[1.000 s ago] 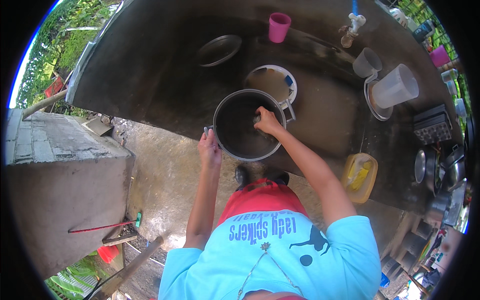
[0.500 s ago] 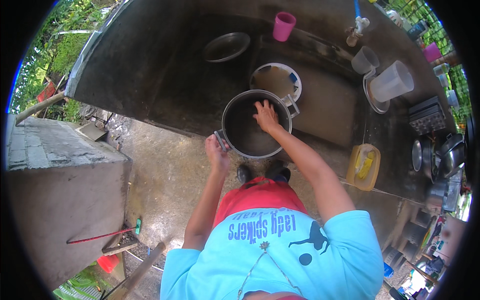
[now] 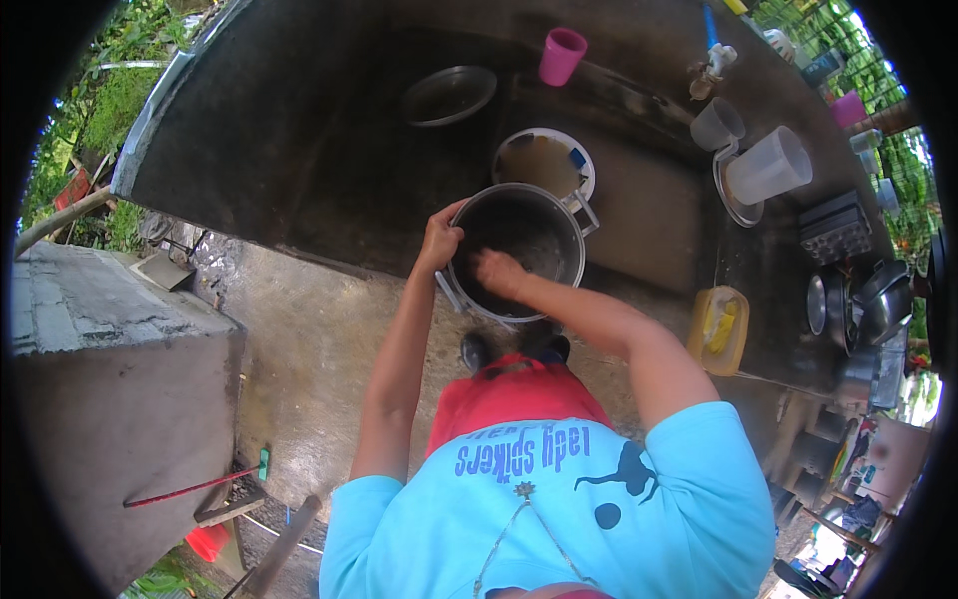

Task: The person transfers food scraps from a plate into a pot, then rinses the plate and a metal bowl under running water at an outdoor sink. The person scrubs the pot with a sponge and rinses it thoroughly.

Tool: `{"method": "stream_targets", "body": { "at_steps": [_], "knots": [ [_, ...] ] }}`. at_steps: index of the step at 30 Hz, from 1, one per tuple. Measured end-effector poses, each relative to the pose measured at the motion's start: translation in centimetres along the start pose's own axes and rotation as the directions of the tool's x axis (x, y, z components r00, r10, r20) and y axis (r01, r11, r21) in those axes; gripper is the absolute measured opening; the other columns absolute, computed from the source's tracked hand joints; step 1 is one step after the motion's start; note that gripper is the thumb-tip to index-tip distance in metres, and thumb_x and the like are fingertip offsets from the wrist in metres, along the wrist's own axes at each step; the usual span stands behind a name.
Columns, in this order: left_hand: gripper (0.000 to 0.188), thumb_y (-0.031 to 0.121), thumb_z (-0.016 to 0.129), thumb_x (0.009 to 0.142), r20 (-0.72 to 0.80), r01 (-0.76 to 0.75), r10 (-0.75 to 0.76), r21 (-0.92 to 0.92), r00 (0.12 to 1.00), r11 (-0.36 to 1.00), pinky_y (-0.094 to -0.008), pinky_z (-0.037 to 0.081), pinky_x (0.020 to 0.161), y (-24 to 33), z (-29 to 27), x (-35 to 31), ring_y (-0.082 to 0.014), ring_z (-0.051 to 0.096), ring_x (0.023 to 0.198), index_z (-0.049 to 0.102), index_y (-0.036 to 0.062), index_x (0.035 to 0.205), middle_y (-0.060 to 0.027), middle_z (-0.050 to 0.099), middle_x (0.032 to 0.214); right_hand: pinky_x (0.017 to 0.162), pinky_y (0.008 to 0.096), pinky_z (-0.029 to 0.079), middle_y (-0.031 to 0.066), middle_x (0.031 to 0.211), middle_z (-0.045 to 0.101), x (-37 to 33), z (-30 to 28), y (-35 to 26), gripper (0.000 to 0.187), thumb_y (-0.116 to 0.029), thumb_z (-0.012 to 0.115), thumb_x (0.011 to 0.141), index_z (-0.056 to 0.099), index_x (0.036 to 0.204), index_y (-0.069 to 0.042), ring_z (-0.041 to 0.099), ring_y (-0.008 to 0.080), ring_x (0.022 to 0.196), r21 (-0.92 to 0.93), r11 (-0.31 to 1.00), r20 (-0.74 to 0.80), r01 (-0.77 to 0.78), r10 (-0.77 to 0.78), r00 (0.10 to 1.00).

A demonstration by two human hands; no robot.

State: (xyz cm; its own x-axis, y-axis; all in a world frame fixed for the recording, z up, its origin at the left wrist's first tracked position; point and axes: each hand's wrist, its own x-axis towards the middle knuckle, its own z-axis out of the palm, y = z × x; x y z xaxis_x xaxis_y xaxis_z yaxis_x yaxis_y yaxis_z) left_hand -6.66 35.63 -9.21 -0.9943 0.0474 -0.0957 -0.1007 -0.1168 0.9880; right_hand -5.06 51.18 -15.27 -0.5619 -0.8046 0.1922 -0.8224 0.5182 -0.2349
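A large metal cooking pot [image 3: 544, 225] with two side handles is tilted mouth-up in front of me, at the near edge of the dark counter. My left hand [image 3: 441, 240] grips its left rim, thumb toward the inside and fingers round the outer side. Down in the pot is my right hand [image 3: 501, 274], fingers curled in against the inner left wall. Blur and shade hide whether something is in those fingers. Just beyond the pot stands a white basin [image 3: 589, 165] of cloudy brownish water with a small blue item at its edge.
On the counter lie a round metal lid [image 3: 449, 96] and a pink cup [image 3: 563, 57]. Clear plastic pitchers [image 3: 768, 168], a tap [image 3: 711, 72] and a yellowish tray [image 3: 705, 359] with a yellow item are to the right. A concrete block [image 3: 120, 399] stands at left.
My left hand has moved from the pot's left handle up to its rim, and the pot has turned slightly. My right hand has come down and left inside it, its spread fingers now curled.
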Motion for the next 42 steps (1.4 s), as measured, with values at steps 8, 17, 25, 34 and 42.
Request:
{"method": "stream_targets", "body": {
  "at_steps": [8,17,25,34,42],
  "knots": [
    [0.061,-0.014,0.04,0.059,-0.193,0.003,-0.007,-0.018,0.981,1.0,-0.0238,0.046,0.08,-0.6,1.0,-1.0,-0.0156,0.061,0.091,0.058,-0.0002,0.115,-0.0095,0.065,0.099,0.07,0.0408,0.052,0.0151,0.079,0.058,2.1,-0.1,1.4,0.012,-0.008,0.051,0.072,0.062,0.076,-0.003,0.061,0.0311,0.083,-0.135,0.961,0.222,-0.242,0.267,0.938],
    [0.059,-0.013,0.041,0.061,-0.374,0.05,-0.009,0.1,0.927,0.994,-0.0268,0.046,0.081,-0.6,2.3,-2.2,-0.0182,0.062,0.092,0.059,0.0035,0.115,-0.012,0.066,0.097,0.087,0.0458,0.045,0.0205,0.113,0.049,0.1,-4.6,5.1,0.021,-0.008,0.055,0.079,0.057,0.098,0.001,0.05,0.0404,0.104,-0.046,0.606,0.137,-0.794,0.792,0.595],
    [0.058,-0.013,0.04,0.06,-0.379,0.005,0.026,0.08,0.925,0.997,-0.0241,0.046,0.08,-0.5,2.4,-2.3,-0.0157,0.061,0.089,0.058,-0.0009,0.114,-0.0104,0.065,0.099,0.082,0.0448,0.046,0.0263,0.104,0.052,4.3,-0.5,2.9,0.019,-0.002,0.056,0.07,0.06,0.088,0.001,0.054,0.0382,0.098,0.073,0.677,0.204,-0.732,0.709,0.676],
    [0.058,-0.012,0.039,0.06,-0.36,-0.024,0.007,-0.042,0.933,0.999,-0.0253,0.046,0.081,-0.6,2.5,-2.0,-0.0162,0.062,0.089,0.059,-0.0004,0.113,-0.0103,0.065,0.097,0.086,0.0417,0.044,0.0243,0.103,0.052,-3.3,-4.5,1.9,0.029,0.002,0.052,0.064,0.061,0.092,0.001,0.053,0.0371,0.101,0.342,0.939,0.577,-0.045,-0.172,0.799],
    [0.059,-0.012,0.041,0.061,-0.582,-0.11,0.194,0.177,0.79,0.978,-0.0265,0.044,0.087,-0.4,5.7,-6.3,-0.0207,0.06,0.096,0.054,-0.0005,0.118,-0.0159,0.062,0.104,0.074,0.046,0.049,0.024,0.091,0.058,4.3,0.6,0.8,0.01,-0.001,0.054,0.069,0.059,0.077,0.0,0.058,0.0395,0.088,0.174,0.78,0.053,-0.602,0.603,0.796]
  ]
}}
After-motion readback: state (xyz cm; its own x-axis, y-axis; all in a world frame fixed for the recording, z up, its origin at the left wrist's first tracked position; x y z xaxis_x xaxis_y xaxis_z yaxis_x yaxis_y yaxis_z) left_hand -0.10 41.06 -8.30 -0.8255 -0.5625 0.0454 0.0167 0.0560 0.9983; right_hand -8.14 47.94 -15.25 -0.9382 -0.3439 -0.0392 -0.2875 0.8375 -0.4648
